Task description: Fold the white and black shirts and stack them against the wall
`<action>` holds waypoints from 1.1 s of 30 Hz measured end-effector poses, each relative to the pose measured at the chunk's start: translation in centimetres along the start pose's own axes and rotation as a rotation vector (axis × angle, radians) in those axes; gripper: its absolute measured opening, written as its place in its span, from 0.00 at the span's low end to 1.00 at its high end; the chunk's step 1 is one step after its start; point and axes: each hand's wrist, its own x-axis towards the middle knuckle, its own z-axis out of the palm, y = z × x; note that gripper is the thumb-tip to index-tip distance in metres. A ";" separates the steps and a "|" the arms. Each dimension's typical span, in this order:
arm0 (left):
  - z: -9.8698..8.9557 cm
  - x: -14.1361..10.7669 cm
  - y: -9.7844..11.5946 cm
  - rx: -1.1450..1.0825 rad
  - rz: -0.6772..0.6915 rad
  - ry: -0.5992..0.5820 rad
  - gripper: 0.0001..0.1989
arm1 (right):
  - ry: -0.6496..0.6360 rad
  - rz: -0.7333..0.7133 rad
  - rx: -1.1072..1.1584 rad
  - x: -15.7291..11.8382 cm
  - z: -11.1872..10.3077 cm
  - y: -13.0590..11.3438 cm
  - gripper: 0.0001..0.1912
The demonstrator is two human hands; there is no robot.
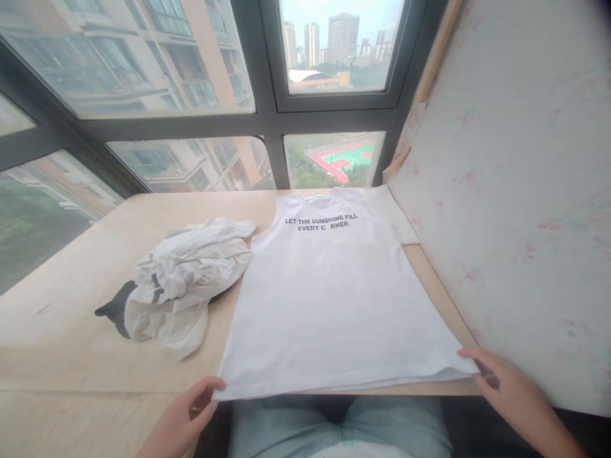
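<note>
A white T-shirt point(324, 299) with dark lettering across the chest lies spread out, its neckline toward the window and its hem toward me. One sleeve extends flat at the right; on the left no sleeve shows sticking out. My left hand point(191, 410) pinches the hem's left corner between thumb and fingers. At the opposite end, my right hand point(501, 381) is closed on the right corner of the hem. Between the two hands the hem runs nearly straight along the front edge of the wooden surface.
A crumpled off-white garment point(191, 280) with dark parts lies left of the shirt. The pale wooden surface point(62, 318) meets dark window frames point(191, 127) at the back. A flower-patterned wall point(525, 191) closes off the right side. My legs point(296, 426) are below the front edge.
</note>
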 end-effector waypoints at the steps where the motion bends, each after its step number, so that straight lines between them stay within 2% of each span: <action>1: -0.3 0.0 0.2 0.075 0.020 -0.047 0.18 | -0.047 -0.030 -0.013 0.0 0.1 0.5 0.19; 3: -1.0 0.5 0.8 0.245 0.045 -0.080 0.18 | -0.074 -0.052 -0.058 0.4 0.3 1.2 0.18; 5: -1.6 1.6 1.9 0.390 0.050 -0.022 0.19 | -0.007 -0.041 -0.126 1.1 0.2 1.0 0.17; 7: -1.7 3.3 3.1 0.452 0.081 0.074 0.20 | 0.060 -0.061 -0.177 2.1 0.4 -0.2 0.18; 11: -0.2 7.6 5.6 0.482 0.322 0.269 0.19 | 0.080 -0.213 -0.189 4.5 2.1 -5.1 0.18; 14: 0.8 10.9 6.9 0.614 0.538 0.394 0.19 | 0.029 -0.377 -0.161 6.1 4.5 -9.8 0.18; 16: 0.8 12.9 7.4 0.726 0.618 0.469 0.19 | -0.024 -0.462 -0.150 7.1 6.3 -12.7 0.19; 20: -0.6 16.5 7.0 0.826 0.605 0.536 0.18 | -0.152 -0.545 -0.180 8.7 9.3 -17.5 0.22; 24: -1.9 18.9 6.1 0.769 0.592 0.538 0.19 | -0.255 -0.561 -0.253 9.9 11.0 -20.4 0.23; 26: -2.2 19.2 6.0 0.734 0.582 0.566 0.18 | -0.286 -0.548 -0.306 10.6 11.3 -21.6 0.23; 28: -2.0 18.3 5.9 0.713 0.558 0.622 0.18 | -0.311 -0.526 -0.343 11.8 11.5 -23.1 0.22; 31: -0.7 14.8 5.2 0.693 0.461 0.665 0.17 | -0.365 -0.553 -0.292 14.7 12.5 -26.5 0.20; 33: 0.7 11.4 4.3 0.674 0.332 0.598 0.17 | -0.415 -0.635 -0.213 17.4 14.1 -29.8 0.19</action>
